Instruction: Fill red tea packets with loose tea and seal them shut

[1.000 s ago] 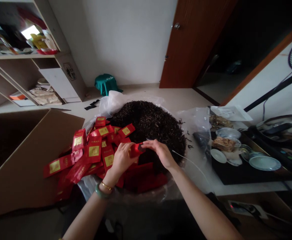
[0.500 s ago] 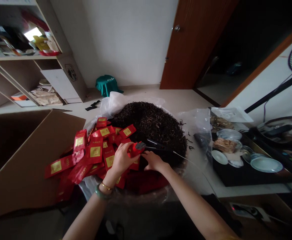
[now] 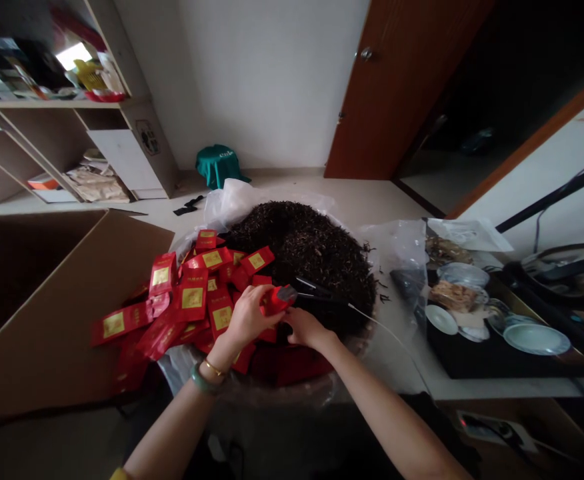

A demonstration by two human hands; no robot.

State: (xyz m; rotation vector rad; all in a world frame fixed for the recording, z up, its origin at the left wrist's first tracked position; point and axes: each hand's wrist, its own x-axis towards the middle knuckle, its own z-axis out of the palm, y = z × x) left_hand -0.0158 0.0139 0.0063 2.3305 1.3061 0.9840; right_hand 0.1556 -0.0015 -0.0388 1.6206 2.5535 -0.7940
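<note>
My left hand (image 3: pixel 250 317) is closed round a small red pouch (image 3: pixel 274 301), whose grey-dark end faces up and to the right. Just below that end, the curled fingers of my right hand (image 3: pixel 306 328) meet the pouch's lower edge; what they grip is hidden. Beyond the hands lies a heap of dark, twisted dry tea leaves (image 3: pixel 302 237). A dark long-armed tool (image 3: pixel 317 291) with a white cord rests on the leaves. Left of my hands, many red pouches with gold labels (image 3: pixel 192 298) are piled up. Darker red pouches (image 3: pixel 292 363) lie under my right hand.
Clear plastic sheeting (image 3: pixel 237 200) lines the heap's edge. An open cardboard box (image 3: pixel 87 293) stands at the left. On the right, a black tray (image 3: pixel 452 357) carries several dishes, such as a pale plate (image 3: pixel 537 339). A power strip (image 3: pixel 497 430) lies below.
My right hand has come down from the pouch's end to below it, baring the corded tool. My left hand still holds the pouch, its dark end now turned more upward.
</note>
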